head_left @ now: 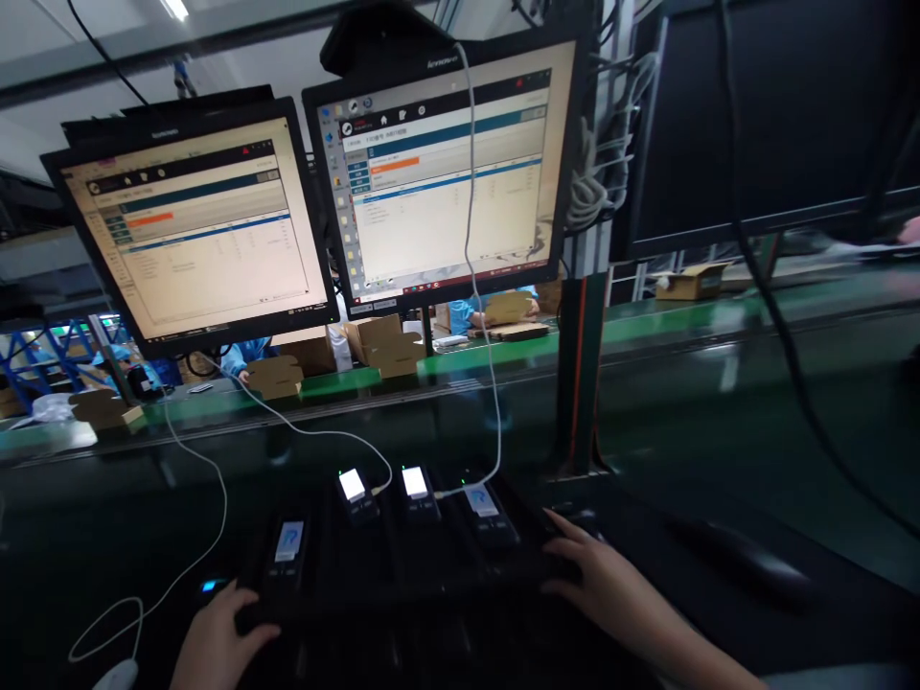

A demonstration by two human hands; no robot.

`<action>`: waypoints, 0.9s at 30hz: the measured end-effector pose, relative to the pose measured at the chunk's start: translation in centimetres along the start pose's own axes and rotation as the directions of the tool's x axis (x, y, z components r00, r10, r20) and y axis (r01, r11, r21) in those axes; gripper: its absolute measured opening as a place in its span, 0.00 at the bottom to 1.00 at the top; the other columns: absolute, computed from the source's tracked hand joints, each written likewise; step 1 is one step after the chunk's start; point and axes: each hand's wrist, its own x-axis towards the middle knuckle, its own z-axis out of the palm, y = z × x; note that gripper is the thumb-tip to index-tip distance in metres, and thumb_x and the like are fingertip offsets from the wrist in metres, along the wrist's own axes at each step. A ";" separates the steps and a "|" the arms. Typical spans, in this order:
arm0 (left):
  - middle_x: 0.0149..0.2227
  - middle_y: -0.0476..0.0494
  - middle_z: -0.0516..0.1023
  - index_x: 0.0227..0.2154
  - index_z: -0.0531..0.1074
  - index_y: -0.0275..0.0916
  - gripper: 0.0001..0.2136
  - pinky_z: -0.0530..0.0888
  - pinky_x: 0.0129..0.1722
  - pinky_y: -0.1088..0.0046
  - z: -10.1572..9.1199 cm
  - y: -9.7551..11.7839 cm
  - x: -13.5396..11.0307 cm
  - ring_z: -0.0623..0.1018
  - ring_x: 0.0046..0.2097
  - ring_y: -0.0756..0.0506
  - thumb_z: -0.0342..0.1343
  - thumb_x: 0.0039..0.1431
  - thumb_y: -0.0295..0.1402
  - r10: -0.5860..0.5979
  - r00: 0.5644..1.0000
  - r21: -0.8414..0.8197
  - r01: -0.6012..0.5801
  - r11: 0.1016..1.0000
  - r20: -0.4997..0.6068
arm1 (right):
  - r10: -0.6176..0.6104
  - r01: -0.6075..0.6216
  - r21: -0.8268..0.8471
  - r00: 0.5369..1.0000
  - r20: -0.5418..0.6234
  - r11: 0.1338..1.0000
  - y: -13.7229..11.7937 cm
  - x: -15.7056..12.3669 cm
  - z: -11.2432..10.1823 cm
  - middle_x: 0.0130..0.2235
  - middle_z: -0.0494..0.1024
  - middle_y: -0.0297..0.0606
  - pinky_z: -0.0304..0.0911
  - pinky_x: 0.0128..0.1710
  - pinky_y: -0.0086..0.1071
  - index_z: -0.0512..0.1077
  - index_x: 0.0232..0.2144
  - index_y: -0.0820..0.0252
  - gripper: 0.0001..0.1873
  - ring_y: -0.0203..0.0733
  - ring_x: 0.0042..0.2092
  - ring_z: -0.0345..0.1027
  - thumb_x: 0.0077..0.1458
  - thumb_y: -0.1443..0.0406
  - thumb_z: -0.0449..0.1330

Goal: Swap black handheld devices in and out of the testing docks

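Note:
Several small black devices with lit screens lie in a row on a dark keyboard-like tray (402, 575). My left hand (216, 637) curls around the lower end of the leftmost device (286, 551), which shows a blue logo. My right hand (610, 585) rests at the right end of the tray, fingers stretched toward the rightmost device (485, 508). Two middle devices (352, 491) (415, 487) glow white, with white cables plugged in.
Two monitors (194, 220) (446, 163) show the same program window. White cables (216, 498) trail over the dark bench. A black mouse (747, 565) lies at the right. Behind runs a green conveyor (647, 331) with cardboard boxes, and people in blue work beyond it.

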 end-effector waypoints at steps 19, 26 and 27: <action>0.42 0.43 0.76 0.39 0.74 0.35 0.19 0.66 0.46 0.73 5.3 2.6 14.7 0.73 0.47 0.44 0.63 0.44 0.38 -0.032 0.999 0.075 0.033 0.997 -0.014 | 0.045 -0.048 -0.099 0.999 -0.029 0.994 -0.6 14.0 2.7 0.54 0.66 0.50 0.56 0.54 0.30 0.77 0.38 0.64 0.17 0.51 0.57 0.58 0.42 0.70 0.64; 0.47 0.41 0.73 0.42 0.73 0.35 0.20 0.65 0.49 0.75 5.4 2.4 14.6 0.71 0.50 0.45 0.62 0.45 0.37 -0.048 0.998 0.078 0.045 0.996 0.040 | -0.015 0.018 -0.100 0.999 0.030 0.995 0.4 14.9 2.4 0.37 0.75 0.45 0.64 0.38 0.31 0.75 0.33 0.67 0.16 0.48 0.40 0.71 0.37 0.79 0.61; 0.47 0.41 0.73 0.43 0.72 0.35 0.20 0.64 0.50 0.75 5.3 2.4 14.5 0.71 0.51 0.45 0.62 0.46 0.36 -0.046 0.998 0.079 0.042 0.996 0.049 | -0.039 0.041 -0.085 0.999 0.032 0.996 0.5 15.0 2.4 0.35 0.76 0.43 0.64 0.36 0.30 0.75 0.32 0.66 0.16 0.47 0.38 0.71 0.37 0.80 0.59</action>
